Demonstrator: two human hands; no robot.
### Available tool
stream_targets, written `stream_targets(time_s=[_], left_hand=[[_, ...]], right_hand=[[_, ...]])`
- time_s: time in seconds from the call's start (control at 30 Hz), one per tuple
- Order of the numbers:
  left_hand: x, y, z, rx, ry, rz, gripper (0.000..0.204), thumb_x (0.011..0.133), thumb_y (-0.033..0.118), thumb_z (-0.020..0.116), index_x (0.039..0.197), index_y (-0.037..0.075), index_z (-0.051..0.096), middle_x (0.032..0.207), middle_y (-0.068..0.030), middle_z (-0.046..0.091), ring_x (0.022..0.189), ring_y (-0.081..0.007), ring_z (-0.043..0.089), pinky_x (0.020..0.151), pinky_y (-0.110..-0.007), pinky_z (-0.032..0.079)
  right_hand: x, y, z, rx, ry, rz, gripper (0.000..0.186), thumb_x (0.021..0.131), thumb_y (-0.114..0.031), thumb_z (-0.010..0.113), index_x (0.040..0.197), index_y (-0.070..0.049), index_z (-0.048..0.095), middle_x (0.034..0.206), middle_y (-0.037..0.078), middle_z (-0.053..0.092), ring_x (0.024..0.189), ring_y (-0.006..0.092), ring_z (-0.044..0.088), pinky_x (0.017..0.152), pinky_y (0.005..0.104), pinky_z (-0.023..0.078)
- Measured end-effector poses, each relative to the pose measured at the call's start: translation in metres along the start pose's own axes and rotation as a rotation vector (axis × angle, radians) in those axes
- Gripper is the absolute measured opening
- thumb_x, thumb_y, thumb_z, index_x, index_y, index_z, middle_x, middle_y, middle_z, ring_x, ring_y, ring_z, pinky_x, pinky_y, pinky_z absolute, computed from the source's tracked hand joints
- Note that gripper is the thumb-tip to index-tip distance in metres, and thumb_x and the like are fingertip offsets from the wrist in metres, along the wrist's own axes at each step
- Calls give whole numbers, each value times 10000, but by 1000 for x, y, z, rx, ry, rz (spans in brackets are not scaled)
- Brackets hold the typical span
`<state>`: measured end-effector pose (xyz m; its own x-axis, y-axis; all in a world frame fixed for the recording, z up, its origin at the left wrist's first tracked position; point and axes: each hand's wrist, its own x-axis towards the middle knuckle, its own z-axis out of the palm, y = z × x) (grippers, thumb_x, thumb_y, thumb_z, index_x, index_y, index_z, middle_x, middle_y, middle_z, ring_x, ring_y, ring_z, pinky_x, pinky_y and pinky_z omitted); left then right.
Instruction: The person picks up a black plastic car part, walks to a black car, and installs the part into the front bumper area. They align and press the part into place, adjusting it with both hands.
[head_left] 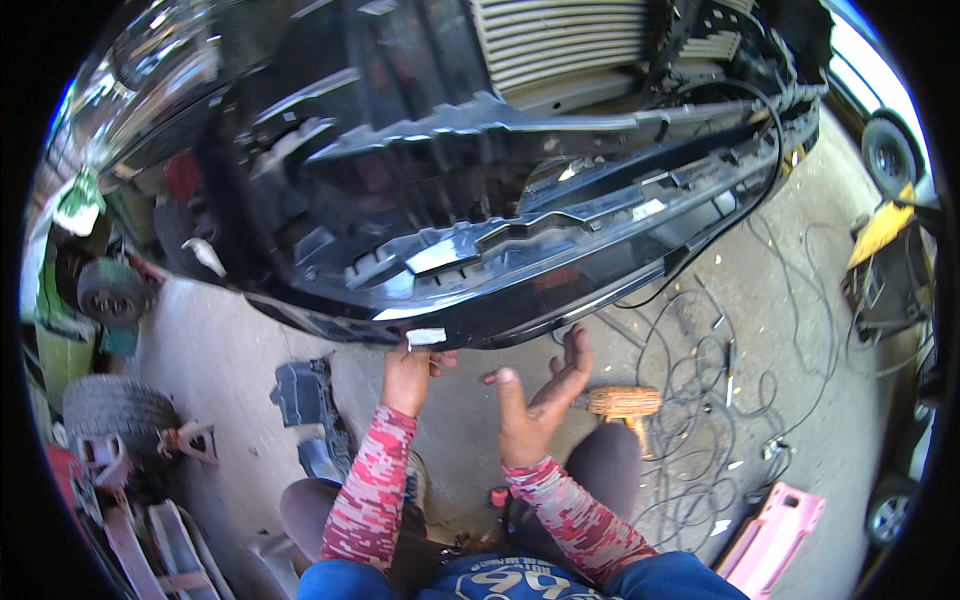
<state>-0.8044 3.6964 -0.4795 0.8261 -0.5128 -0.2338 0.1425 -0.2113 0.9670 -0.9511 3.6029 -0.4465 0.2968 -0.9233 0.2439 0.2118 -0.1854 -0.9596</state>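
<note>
A black car bumper (600,280) spans the space before me, with the car's front structure behind it. At its lower edge, below a strip of white tape (427,336), is my left hand (405,382). Its fingers curl up against the underside, and the bumper partly hides them, so what they grip does not show. To the right, my right hand (541,405) is held up just below the bumper edge, fingers and thumb apart, with nothing in it. An orange-brown power tool (622,402) lies on the floor beside my right hand.
Black cables and hoses (690,420) tangle on the floor at right, with a screwdriver-like tool (731,370) among them. A black plastic part (308,395) lies at left. Farther left are a tire (118,408) and a jack stand (190,442). A pink metal piece (775,540) lies lower right.
</note>
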Motion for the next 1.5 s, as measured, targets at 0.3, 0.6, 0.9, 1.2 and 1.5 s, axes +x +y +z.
stream_targets(time_s=[0.3,0.6,0.9,1.2,1.5], left_hand=[[-13,-5,8,-70,60,-165,363,1015,304,485,1166,30,669,1002,-72,749,840,-161,723,670,-294,498],[35,-18,15,-24,-159,69,359,1054,279,520,1094,-5,736,983,-79,755,856,-134,717,688,-278,505],[84,-26,41,-265,-152,87,289,1039,230,600,1005,-43,689,907,-107,715,793,-169,690,684,-272,546],[83,-43,14,-266,-133,57,373,1048,308,524,1024,-11,716,915,-89,740,806,-177,719,704,-262,499],[65,-44,5,-262,-265,241,420,1068,267,454,1057,-58,719,937,-113,763,793,-164,723,709,-252,486]], right_hand=[[178,-148,-11,-117,-131,-966,253,914,-97,621,1127,24,684,1130,165,704,1035,281,670,956,376,499],[217,-169,23,-926,-380,-718,313,1027,-270,540,1161,-55,723,1056,143,746,905,308,719,805,379,546],[254,-172,47,-1230,-264,-456,421,927,-410,489,996,-129,794,1033,193,747,1020,386,705,949,478,540],[249,-164,66,-1229,-412,-378,432,974,-465,509,1172,-175,761,1111,148,747,1089,349,691,980,445,528],[284,-140,43,-1220,-631,-493,326,987,-220,562,1135,39,693,1130,233,717,1034,404,685,922,442,537]])
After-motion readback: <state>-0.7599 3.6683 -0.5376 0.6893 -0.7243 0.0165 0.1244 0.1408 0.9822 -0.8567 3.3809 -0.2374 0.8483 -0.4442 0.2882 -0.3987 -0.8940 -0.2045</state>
